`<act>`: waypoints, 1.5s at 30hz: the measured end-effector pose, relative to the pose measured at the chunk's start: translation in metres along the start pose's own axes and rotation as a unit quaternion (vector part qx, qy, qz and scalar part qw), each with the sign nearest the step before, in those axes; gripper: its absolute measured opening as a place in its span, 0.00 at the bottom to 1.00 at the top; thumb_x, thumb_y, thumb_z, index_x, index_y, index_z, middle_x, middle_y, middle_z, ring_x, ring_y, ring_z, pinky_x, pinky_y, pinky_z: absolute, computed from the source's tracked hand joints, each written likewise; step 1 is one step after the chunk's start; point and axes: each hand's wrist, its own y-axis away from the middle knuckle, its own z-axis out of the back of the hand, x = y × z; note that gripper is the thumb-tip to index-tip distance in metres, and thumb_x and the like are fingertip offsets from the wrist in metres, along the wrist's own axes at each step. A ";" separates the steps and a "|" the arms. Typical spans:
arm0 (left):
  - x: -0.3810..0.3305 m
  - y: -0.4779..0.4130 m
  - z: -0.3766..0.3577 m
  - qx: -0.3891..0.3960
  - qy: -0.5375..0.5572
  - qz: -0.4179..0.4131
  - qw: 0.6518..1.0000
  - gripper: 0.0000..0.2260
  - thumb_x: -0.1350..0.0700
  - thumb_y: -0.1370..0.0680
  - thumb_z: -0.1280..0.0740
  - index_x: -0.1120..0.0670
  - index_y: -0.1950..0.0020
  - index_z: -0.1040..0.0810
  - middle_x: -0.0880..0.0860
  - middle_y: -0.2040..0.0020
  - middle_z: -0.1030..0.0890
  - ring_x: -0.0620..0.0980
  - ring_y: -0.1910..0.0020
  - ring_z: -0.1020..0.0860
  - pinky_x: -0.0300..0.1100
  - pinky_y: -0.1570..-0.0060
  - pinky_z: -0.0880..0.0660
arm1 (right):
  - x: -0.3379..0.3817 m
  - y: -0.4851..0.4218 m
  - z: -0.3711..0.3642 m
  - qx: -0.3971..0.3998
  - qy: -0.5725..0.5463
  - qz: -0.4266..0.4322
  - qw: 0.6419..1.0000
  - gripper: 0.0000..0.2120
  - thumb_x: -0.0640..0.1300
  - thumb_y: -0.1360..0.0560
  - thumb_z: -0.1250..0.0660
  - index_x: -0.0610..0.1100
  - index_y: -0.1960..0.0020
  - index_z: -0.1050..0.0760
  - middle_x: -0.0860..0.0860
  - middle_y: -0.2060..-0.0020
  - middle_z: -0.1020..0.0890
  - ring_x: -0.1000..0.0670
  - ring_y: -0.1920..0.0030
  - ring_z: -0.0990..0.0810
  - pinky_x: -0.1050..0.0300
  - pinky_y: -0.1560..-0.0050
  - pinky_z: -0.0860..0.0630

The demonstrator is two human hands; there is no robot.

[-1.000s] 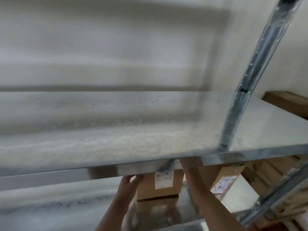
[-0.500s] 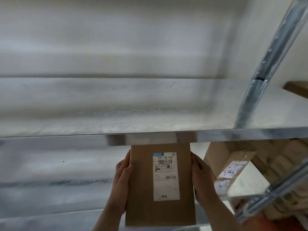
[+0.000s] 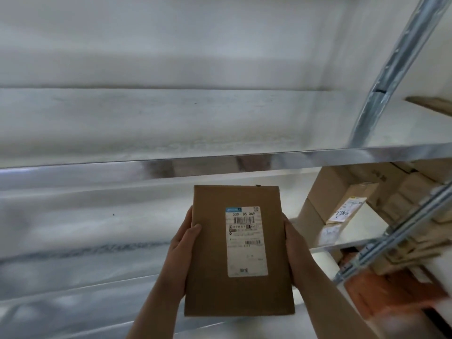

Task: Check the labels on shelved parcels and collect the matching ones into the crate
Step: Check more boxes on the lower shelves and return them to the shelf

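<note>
the parcel (image 3: 239, 250) has been pulled clear of the shelf (image 3: 220, 162) since 1 s ago and is held nearer, label (image 3: 245, 241) facing the person. the left hand (image 3: 182, 255) and right hand (image 3: 293, 253) grip its sides. the label check looks underway.

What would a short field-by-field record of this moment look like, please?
held item: brown parcel, label side towards the camera
label: white label, top line reads 530- D5 069, barcode beneath
left hand: left hand grips the parcel's left edge, thumb on its front
right hand: right hand holds the right edge
position: seen below the front edge of the metal shelf
nearby: cardboard boxes on the lower shelf to the right
</note>
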 end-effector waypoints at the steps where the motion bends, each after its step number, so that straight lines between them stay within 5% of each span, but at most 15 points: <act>1: -0.003 0.005 0.004 0.001 0.000 -0.001 1.000 0.18 0.54 0.14 0.43 0.40 0.26 0.27 0.54 0.38 0.15 0.60 0.42 0.15 0.54 0.53 0.15 | -0.004 0.000 -0.002 0.003 0.000 -0.006 1.000 0.25 0.56 0.13 0.47 0.44 0.51 0.17 0.46 0.62 0.12 0.47 0.65 0.12 0.55 0.69 0.17; 14: -0.014 0.029 -0.010 -0.031 0.017 0.002 0.999 0.21 0.58 0.16 0.37 0.39 0.26 0.26 0.54 0.38 0.15 0.60 0.43 0.15 0.57 0.52 0.15 | 0.001 -0.004 0.009 0.112 -0.042 -0.050 0.992 0.34 0.62 0.15 0.52 0.44 0.54 0.13 0.44 0.61 0.12 0.46 0.61 0.11 0.53 0.65 0.16; 18: -0.018 0.029 -0.016 -0.035 0.015 0.000 0.999 0.19 0.58 0.16 0.37 0.40 0.28 0.24 0.54 0.38 0.15 0.60 0.43 0.15 0.54 0.53 0.15 | 0.005 -0.005 0.018 0.147 0.025 -0.043 0.988 0.36 0.69 0.19 0.55 0.51 0.39 0.14 0.40 0.39 0.15 0.37 0.37 0.16 0.35 0.35 0.22; 23: -0.015 0.031 -0.011 -0.043 -0.018 0.001 0.999 0.17 0.53 0.15 0.40 0.45 0.27 0.24 0.56 0.37 0.16 0.61 0.41 0.16 0.54 0.50 0.16 | 0.005 -0.011 0.032 0.177 0.115 -0.031 0.977 0.34 0.71 0.18 0.55 0.54 0.31 0.20 0.44 0.35 0.16 0.40 0.32 0.18 0.33 0.27 0.29; 27: -0.013 0.028 0.004 -0.106 -0.089 -0.023 0.990 0.16 0.52 0.14 0.40 0.39 0.28 0.25 0.51 0.42 0.13 0.55 0.45 0.14 0.47 0.52 0.16 | 0.021 -0.005 0.036 0.128 0.128 0.000 0.983 0.32 0.69 0.21 0.42 0.46 0.33 0.18 0.46 0.40 0.13 0.46 0.40 0.14 0.42 0.35 0.21; 30: -0.002 0.017 0.011 -0.176 -0.220 -0.036 0.959 0.16 0.56 0.14 0.39 0.37 0.33 0.22 0.46 0.45 0.13 0.46 0.48 0.14 0.38 0.55 0.21 | 0.024 0.000 0.034 0.110 0.063 0.007 0.992 0.28 0.61 0.16 0.43 0.41 0.34 0.18 0.42 0.43 0.12 0.42 0.43 0.12 0.45 0.42 0.18; 33: 0.010 0.008 0.013 -0.225 -0.248 -0.036 0.942 0.15 0.56 0.14 0.37 0.37 0.37 0.19 0.40 0.43 0.15 0.45 0.42 0.17 0.43 0.48 0.20 | 0.024 0.011 0.026 0.126 -0.032 -0.030 0.991 0.28 0.60 0.16 0.43 0.40 0.36 0.16 0.37 0.42 0.13 0.37 0.44 0.13 0.44 0.48 0.15; 35: 0.014 0.007 0.009 -0.184 -0.224 -0.011 0.957 0.13 0.50 0.13 0.39 0.41 0.35 0.18 0.48 0.43 0.13 0.52 0.43 0.15 0.52 0.43 0.18 | 0.022 0.014 0.022 0.147 -0.067 -0.048 0.986 0.29 0.61 0.15 0.45 0.41 0.36 0.16 0.37 0.42 0.14 0.37 0.46 0.12 0.45 0.53 0.14; 37: 0.013 0.009 0.000 -0.106 -0.176 0.002 0.979 0.16 0.46 0.12 0.44 0.49 0.37 0.18 0.59 0.45 0.14 0.59 0.47 0.14 0.59 0.45 0.18 | 0.020 0.015 0.017 0.151 -0.060 -0.049 0.986 0.31 0.64 0.16 0.48 0.44 0.33 0.19 0.40 0.40 0.14 0.38 0.43 0.13 0.43 0.47 0.15; 39: 0.011 0.014 -0.005 -0.062 -0.095 0.000 0.993 0.22 0.48 0.11 0.49 0.50 0.43 0.14 0.60 0.48 0.14 0.59 0.51 0.14 0.57 0.48 0.18 | 0.015 0.010 0.016 0.147 -0.049 -0.051 0.987 0.33 0.68 0.18 0.50 0.47 0.31 0.21 0.43 0.41 0.13 0.40 0.42 0.13 0.42 0.44 0.15; 41: 0.008 0.021 -0.008 -0.042 -0.015 0.029 0.999 0.27 0.46 0.13 0.52 0.48 0.49 0.11 0.56 0.52 0.12 0.54 0.53 0.13 0.50 0.52 0.16 | 0.013 0.006 0.015 0.138 -0.044 -0.045 0.988 0.31 0.68 0.19 0.51 0.49 0.35 0.20 0.48 0.46 0.11 0.44 0.48 0.11 0.49 0.55 0.13; 45: 0.005 0.030 -0.011 -0.022 0.001 0.016 1.000 0.27 0.30 0.26 0.34 0.51 0.47 0.11 0.56 0.51 0.12 0.56 0.51 0.13 0.48 0.53 0.16 | 0.002 -0.006 0.015 0.108 -0.040 -0.032 0.993 0.25 0.61 0.15 0.50 0.49 0.42 0.19 0.51 0.56 0.10 0.48 0.57 0.10 0.55 0.64 0.15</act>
